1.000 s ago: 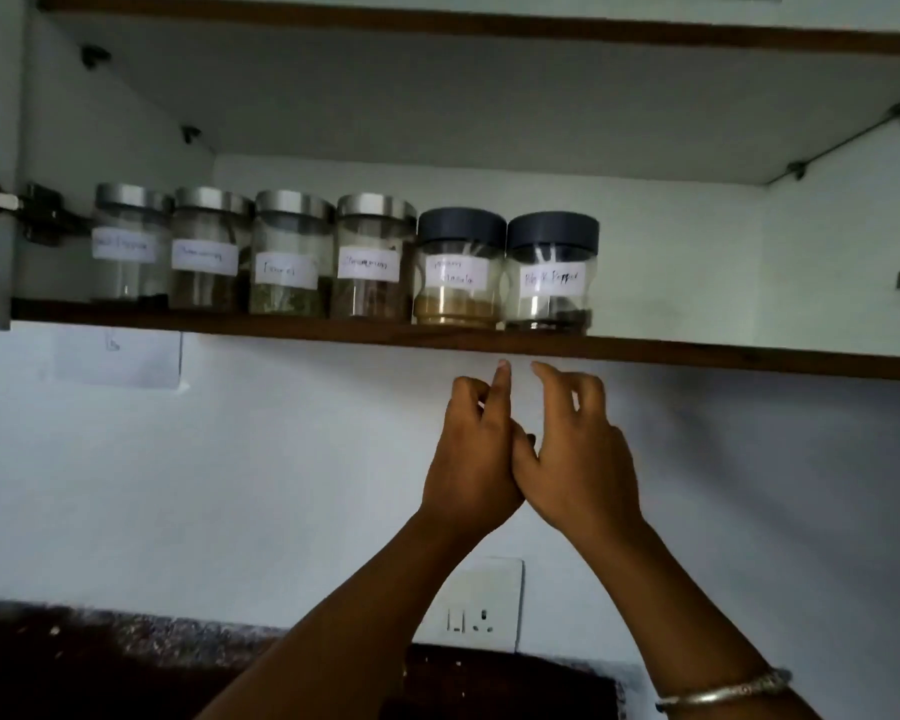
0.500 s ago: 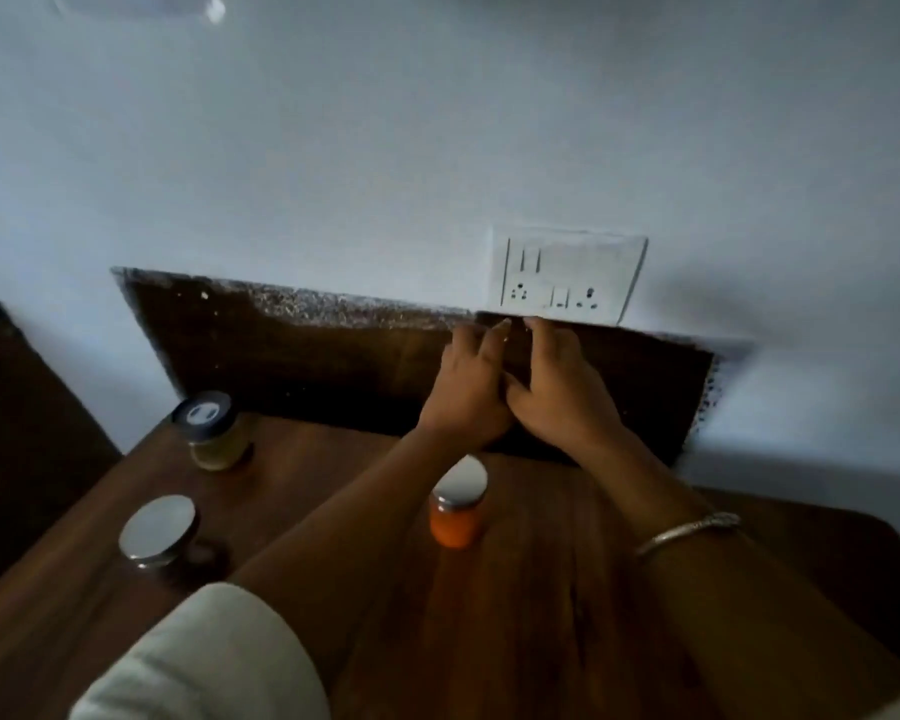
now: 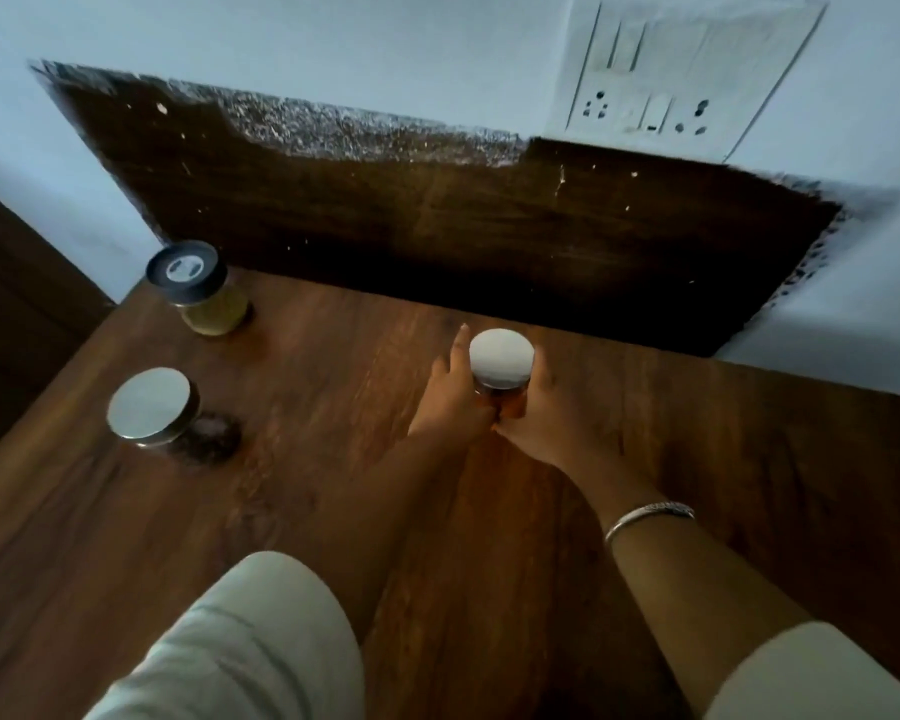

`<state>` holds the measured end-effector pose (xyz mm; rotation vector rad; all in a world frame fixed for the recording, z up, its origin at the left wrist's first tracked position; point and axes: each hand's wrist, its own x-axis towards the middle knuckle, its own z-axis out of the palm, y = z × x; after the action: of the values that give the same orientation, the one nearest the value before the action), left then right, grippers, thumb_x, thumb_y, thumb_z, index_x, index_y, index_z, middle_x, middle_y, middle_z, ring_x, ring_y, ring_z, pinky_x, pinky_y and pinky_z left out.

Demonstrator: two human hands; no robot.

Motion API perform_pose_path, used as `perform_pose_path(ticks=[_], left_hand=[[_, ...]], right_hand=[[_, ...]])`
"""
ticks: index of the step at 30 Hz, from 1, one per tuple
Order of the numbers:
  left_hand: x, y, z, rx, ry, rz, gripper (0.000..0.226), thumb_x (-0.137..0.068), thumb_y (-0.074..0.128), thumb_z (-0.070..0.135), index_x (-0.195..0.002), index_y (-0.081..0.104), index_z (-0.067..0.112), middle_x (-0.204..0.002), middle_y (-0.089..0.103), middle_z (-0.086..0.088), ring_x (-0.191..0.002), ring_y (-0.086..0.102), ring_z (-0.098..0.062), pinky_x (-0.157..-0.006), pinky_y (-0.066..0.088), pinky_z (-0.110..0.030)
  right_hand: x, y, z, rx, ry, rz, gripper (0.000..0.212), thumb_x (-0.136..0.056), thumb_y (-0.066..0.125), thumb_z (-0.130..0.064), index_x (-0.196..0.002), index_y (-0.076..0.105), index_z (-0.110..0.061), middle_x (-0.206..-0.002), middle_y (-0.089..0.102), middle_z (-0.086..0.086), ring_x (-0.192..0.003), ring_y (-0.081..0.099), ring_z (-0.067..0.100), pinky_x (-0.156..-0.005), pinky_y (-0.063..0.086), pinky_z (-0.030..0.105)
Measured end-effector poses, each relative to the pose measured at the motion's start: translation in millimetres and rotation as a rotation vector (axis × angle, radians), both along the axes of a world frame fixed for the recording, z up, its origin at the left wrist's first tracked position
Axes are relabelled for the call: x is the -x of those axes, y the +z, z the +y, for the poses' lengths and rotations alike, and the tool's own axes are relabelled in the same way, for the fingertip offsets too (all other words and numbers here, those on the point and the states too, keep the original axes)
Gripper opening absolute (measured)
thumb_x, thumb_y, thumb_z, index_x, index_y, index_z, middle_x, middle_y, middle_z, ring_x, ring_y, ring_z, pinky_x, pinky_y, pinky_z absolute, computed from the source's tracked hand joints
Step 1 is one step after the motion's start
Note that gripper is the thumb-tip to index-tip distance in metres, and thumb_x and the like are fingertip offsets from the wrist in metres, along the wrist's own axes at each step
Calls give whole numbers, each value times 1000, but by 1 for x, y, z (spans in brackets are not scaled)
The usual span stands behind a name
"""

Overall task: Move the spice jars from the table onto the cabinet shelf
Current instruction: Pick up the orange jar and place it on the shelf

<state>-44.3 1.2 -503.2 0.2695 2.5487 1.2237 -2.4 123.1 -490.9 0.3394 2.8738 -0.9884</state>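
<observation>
Left hand (image 3: 450, 402) and right hand (image 3: 549, 423) grip the silver-lidded orange jar (image 3: 501, 362).

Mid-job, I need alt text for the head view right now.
The left hand and right hand cup an orange spice jar with a silver lid, standing on the wooden table. Two more stand to its left: a black-lidded jar by the wall, a silver-lidded jar nearer the person.

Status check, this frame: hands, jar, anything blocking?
Left hand and right hand both grip the orange jar, on the table. Black-lidded jar and steel-lidded jar wait left. Nothing crowds it.
</observation>
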Motion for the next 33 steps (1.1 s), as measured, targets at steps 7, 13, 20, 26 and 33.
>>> perform_pose_path(ticks=[7, 13, 20, 26, 33], left_hand=[[2, -8, -2, -156, 15, -22, 88, -80, 70, 27, -148, 14, 19, -148, 37, -4, -135, 37, -25, -106, 36, -42], [-8, 10, -24, -239, 33, 7, 75, -82, 67, 27, -143, 23, 20, -135, 49, 0, -117, 52, -15, -86, 46, -18], [-48, 62, -38, -651, 48, -116, 50, -92, 51, 31, -138, 31, 28, -130, 49, -3, -106, 57, -16, -69, 55, -25], [-84, 106, -47, -804, 37, -145, 47, -92, 44, 36, -136, 32, 24, -123, 52, 3, -100, 62, -13, -64, 55, -22], [-140, 146, -40, -756, -112, -89, 77, -80, 66, 28, -140, 17, 28, -112, 50, 14, -91, 64, 4, -63, 55, -17]], right_hand=[[11, -17, 2, 34, -62, 69, 79, -81, 71, -21, -144, 25, -11, -145, 38, 13, -133, 39, 29, -106, 37, 35], [-6, 1, 5, 280, -51, 141, 83, -76, 74, -34, -143, 28, -18, -145, 41, 5, -131, 42, 22, -99, 37, 29], [-51, 62, -12, 551, -96, 279, 70, -77, 66, -49, -137, 32, -38, -138, 41, -5, -121, 47, 14, -86, 49, 27], [-100, 99, -21, 635, 62, 271, 99, -77, 73, -21, -147, 6, -37, -146, 27, -9, -117, 44, 2, -78, 50, 16], [-146, 129, -33, 591, -18, 375, 99, -74, 75, -20, -146, 10, -38, -131, 35, -14, -100, 51, -2, -70, 57, 19]])
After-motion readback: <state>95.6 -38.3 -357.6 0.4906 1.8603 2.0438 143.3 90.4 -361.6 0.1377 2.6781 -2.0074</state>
